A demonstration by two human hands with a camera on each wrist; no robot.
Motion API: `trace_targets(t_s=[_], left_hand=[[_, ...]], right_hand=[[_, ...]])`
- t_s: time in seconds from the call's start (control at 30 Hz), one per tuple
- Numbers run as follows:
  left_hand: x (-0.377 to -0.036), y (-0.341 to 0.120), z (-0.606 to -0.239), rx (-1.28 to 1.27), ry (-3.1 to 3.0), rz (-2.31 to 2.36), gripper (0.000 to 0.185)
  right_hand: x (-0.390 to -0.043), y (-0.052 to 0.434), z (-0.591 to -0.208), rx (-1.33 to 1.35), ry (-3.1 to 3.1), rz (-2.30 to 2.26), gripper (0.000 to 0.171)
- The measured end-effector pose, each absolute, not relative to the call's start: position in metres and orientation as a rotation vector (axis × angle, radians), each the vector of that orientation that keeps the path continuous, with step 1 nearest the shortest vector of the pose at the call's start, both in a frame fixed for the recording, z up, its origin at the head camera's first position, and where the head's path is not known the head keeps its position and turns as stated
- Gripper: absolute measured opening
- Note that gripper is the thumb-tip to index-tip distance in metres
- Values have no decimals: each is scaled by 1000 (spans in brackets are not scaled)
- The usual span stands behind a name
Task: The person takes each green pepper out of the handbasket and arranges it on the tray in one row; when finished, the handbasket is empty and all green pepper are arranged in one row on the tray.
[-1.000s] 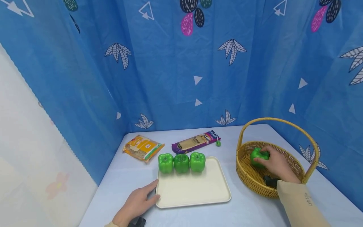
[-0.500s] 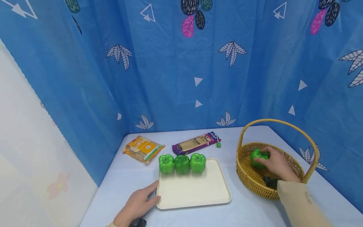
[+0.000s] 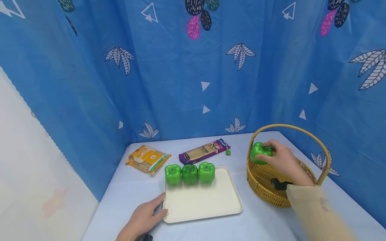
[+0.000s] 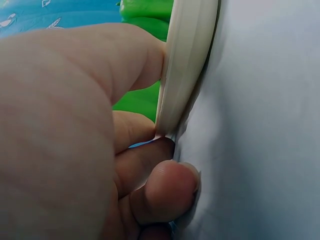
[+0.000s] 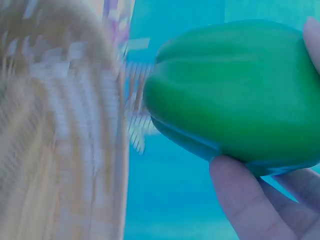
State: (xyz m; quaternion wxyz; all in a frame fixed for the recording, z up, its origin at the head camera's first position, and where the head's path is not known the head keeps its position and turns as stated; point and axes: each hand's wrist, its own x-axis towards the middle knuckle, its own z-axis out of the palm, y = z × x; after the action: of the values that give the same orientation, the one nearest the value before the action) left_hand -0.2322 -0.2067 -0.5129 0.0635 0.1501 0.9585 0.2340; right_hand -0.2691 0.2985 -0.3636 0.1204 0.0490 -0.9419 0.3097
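My right hand (image 3: 284, 162) holds a glossy green bell pepper (image 3: 260, 153) by its top, fingers and thumb on either side. The pepper overlaps the far left rim of the wicker basket (image 3: 265, 197) in the head view. In the right wrist view the pepper (image 5: 235, 95) hangs beside the blurred basket wall (image 5: 65, 130). At the left edge of the cream tray (image 3: 202, 204) rests my left hand (image 3: 143, 217), thumb and fingertips touching the rim. Three green peppers (image 3: 190, 174) stand in a row along the tray's back edge.
An orange food packet (image 3: 147, 159) lies behind the tray at the left. Right of it is a purple noodle packet (image 3: 205, 151), with a small green object (image 3: 228, 152) by its end. The basket's tall handle (image 3: 289, 126) arches over it. Blue curtain (image 3: 175, 83) encloses the table.
My right hand has lifted the green bell pepper from inside the basket, up and left to its rim. The left hand stays at the tray's edge. The head view has shifted slightly.
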Motion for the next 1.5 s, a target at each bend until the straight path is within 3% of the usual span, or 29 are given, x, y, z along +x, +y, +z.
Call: trace_targets(t_s=[0.43, 0.73, 1.2, 1.3, 1.5], left_hand=[[-228, -212, -516, 478, 2876, 762, 75], [-224, -207, -515, 547, 2903, 764, 73], [-223, -206, -513, 549, 2911, 737, 73], [-222, -207, -513, 528, 2904, 740, 73], [-221, -208, -512, 515, 2896, 749, 73]], right_hand=[[-305, 196, -406, 351, -2824, 1008, 43], [-316, 189, -436, 302, -2887, 966, 45], [-309, 191, -444, 319, -2875, 1014, 47], [-309, 191, -445, 329, -2867, 1039, 53], [-308, 188, -447, 338, -2871, 1077, 83]])
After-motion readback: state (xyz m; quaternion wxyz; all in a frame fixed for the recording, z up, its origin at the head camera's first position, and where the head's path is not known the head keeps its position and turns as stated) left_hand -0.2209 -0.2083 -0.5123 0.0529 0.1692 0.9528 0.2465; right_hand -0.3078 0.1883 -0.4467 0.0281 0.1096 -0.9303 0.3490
